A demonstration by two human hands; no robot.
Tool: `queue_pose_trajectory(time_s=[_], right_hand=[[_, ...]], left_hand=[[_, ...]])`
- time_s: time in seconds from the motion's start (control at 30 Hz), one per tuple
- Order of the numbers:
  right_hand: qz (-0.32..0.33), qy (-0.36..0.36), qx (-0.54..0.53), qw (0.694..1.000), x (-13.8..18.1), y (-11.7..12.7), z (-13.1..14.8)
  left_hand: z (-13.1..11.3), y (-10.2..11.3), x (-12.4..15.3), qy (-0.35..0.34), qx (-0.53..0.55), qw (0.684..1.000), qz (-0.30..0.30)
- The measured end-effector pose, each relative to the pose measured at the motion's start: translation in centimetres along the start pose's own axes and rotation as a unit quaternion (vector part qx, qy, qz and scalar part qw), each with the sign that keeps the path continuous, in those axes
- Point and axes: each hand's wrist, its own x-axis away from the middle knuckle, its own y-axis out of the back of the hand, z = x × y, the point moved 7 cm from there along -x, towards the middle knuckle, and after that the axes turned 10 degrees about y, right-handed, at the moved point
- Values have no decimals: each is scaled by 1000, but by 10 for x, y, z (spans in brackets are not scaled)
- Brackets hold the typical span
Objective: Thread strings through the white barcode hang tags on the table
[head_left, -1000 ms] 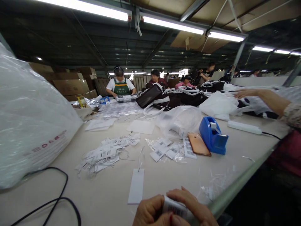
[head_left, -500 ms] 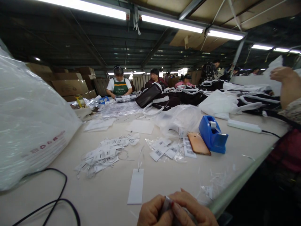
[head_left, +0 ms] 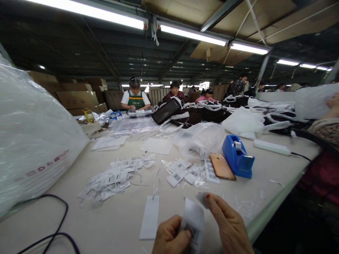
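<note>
At the bottom edge my left hand [head_left: 169,237] pinches a white barcode label sheet [head_left: 193,220] and holds it upright. My right hand [head_left: 227,227] is just to its right, thumb and forefinger nipping a small pale piece [head_left: 202,198] above the sheet's corner; I cannot tell whether it is a sticker or backing. A long white hang tag [head_left: 149,221] with a string lies flat on the table, left of my hands. Piles of small barcode tags [head_left: 111,178] lie beyond it.
A blue tape dispenser [head_left: 238,158] and an orange phone [head_left: 221,167] sit right of centre. A big plastic bag [head_left: 31,141] fills the left, with a black cable [head_left: 45,218] below. Dark bags [head_left: 196,113] and seated workers are at the far end; a neighbour's arm [head_left: 325,123] is right.
My hands have parted: the label sheet, held low between both hands before, now stands up in the left hand while the right pulls a small piece away. The neighbour's arm moved right.
</note>
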Motion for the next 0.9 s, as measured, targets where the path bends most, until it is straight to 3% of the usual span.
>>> queue_pose_trajectory(time_s=[0.1,0.17,0.23,0.3,0.4,0.47,0.53,0.63,0.73,0.9], right_hand=[[-65,208,123,968,-10,18,27],[-50,376,196,904,-7,18,48],[-12,498,242,832,1,13,61],[13,545,265,795,5,9,64],[11,550,260,793,8,8,60],[-3,552,248,796,10,7,55],[-10,553,243,797,13,6,49],[-2,553,238,798,14,2,44],[37,565,212,796,15,-5,43],[92,538,151,824,13,-14,41]], left_hand=[[-16,1,-14,-34,-26,999,-13],[-29,0,-21,-70,-65,995,-23],[-40,1,-24,-99,-133,985,-49],[-48,5,-23,-117,-218,964,-98],[-61,18,-9,-178,-305,914,-201],[-68,23,4,-235,-319,887,-237],[-65,25,8,-225,-285,912,-191],[-43,17,2,-64,-131,989,-15],[-32,4,4,31,-23,995,92],[-41,-9,14,34,-20,988,147]])
